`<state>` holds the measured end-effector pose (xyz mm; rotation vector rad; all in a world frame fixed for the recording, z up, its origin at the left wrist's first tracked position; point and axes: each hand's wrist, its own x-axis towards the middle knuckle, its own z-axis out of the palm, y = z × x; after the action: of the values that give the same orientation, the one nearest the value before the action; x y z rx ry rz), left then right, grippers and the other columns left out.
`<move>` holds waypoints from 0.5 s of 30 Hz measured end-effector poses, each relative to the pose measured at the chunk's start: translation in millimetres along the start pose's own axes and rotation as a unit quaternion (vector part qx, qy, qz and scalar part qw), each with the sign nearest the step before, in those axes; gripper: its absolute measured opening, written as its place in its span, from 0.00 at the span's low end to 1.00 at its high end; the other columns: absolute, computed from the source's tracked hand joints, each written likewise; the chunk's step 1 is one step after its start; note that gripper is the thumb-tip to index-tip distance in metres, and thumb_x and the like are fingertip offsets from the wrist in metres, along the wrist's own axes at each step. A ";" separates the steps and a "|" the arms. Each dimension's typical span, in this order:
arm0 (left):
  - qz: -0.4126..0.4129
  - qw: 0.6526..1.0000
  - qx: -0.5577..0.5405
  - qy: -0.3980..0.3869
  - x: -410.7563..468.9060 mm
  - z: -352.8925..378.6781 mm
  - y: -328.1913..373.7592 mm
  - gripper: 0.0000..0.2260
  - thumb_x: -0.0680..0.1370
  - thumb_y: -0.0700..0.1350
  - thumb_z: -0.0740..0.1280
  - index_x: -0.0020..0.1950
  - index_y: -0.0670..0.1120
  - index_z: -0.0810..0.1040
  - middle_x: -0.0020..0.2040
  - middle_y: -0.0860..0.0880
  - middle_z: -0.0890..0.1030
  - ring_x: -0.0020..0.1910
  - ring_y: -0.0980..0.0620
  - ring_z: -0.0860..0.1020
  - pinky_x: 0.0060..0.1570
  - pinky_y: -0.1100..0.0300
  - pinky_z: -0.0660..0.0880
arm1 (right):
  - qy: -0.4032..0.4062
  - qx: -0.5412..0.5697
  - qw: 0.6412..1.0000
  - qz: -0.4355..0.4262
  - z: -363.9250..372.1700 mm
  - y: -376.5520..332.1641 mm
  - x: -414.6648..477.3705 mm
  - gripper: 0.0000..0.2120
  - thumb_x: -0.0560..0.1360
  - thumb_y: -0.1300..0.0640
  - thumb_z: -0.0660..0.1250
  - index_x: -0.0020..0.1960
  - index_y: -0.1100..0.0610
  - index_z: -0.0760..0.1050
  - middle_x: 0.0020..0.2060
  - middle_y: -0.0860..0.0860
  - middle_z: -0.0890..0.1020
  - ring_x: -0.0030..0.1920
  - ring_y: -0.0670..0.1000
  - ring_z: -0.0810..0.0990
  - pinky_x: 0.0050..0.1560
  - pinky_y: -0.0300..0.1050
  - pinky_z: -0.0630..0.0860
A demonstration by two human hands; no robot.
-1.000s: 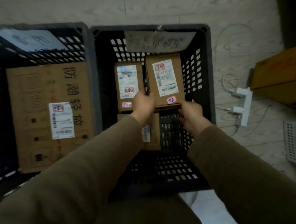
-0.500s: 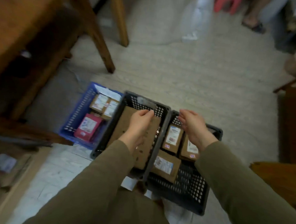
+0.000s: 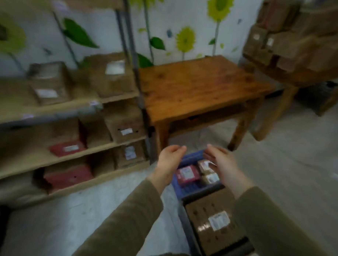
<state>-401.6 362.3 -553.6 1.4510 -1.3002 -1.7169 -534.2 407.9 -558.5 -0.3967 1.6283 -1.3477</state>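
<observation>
My left hand (image 3: pixel 170 158) and my right hand (image 3: pixel 221 162) hover side by side in the air, palms facing each other, fingers loosely bent, holding nothing. Below and between them stands a blue crate (image 3: pixel 191 190) on the floor, with a red parcel (image 3: pixel 187 173) and two small brown parcels (image 3: pixel 207 164) in it. Nearer to me is a black crate (image 3: pixel 187 224) holding a large flat cardboard box (image 3: pixel 209 225) with a white label. The picture is blurred by motion.
A shelf rack (image 3: pixel 68 124) full of brown and red parcels fills the left. A wooden table (image 3: pixel 200 86) stands ahead, beyond the crates. More cardboard boxes (image 3: pixel 294 36) are stacked on another table at the top right. Grey floor (image 3: pixel 297 170) lies to the right.
My hands have lifted off the parcels in the black crate and now hang free. My view has swung up from the crates to the shelf, table and wall.
</observation>
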 end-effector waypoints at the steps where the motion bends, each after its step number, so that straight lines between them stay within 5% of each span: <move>1: 0.004 1.000 -0.014 0.022 -4.1 -31.8 5.3 0.05 0.77 0.47 0.65 0.43 0.48 0.77 0.50 0.41 0.81 0.53 0.45 0.78 0.58 0.49 0.73 | -0.030 -0.012 0.999 -0.010 30.7 -4.4 -3.9 0.03 0.77 0.55 0.63 0.47 0.53 0.73 0.47 0.51 0.80 0.44 0.45 0.79 0.42 0.41 0.73; 5: 0.025 0.990 -0.083 0.112 -17.4 -164.7 8.9 0.07 0.77 0.46 0.65 0.47 0.44 0.79 0.38 0.48 0.83 0.40 0.54 0.81 0.45 0.58 0.79 | -0.137 -0.035 0.990 -0.015 162.8 -5.9 -23.5 0.03 0.77 0.56 0.63 0.46 0.55 0.75 0.47 0.53 0.80 0.43 0.45 0.79 0.38 0.39 0.70; 8: 0.011 0.981 -0.115 0.155 -30.2 -262.7 -1.8 0.06 0.78 0.46 0.65 0.50 0.44 0.77 0.45 0.49 0.81 0.46 0.52 0.79 0.49 0.55 0.77 | -0.196 -0.046 0.979 0.005 258.0 7.9 -46.4 0.06 0.77 0.57 0.64 0.52 0.57 0.75 0.48 0.54 0.81 0.46 0.49 0.80 0.38 0.39 0.71; 10: 0.006 0.975 -0.134 0.177 -34.4 -318.3 -12.4 0.04 0.79 0.45 0.63 0.50 0.46 0.75 0.44 0.51 0.79 0.43 0.55 0.77 0.44 0.59 0.74 | -0.227 -0.062 0.972 0.004 310.9 21.6 -58.0 0.08 0.77 0.55 0.64 0.55 0.56 0.74 0.53 0.54 0.80 0.51 0.50 0.79 0.46 0.42 0.73; 15: -0.015 0.965 -0.136 0.225 -27.2 -405.2 -30.2 0.08 0.78 0.47 0.64 0.56 0.46 0.75 0.50 0.48 0.79 0.48 0.52 0.77 0.51 0.57 0.73 | -0.254 -0.112 0.960 0.027 399.1 51.0 -66.9 0.05 0.77 0.52 0.64 0.50 0.51 0.73 0.56 0.51 0.79 0.54 0.49 0.78 0.68 0.55 0.65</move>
<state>-5.9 266.1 -551.4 1.5788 -0.7718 -1.4033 -161.2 243.3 -549.4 -0.7610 1.3439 -0.9196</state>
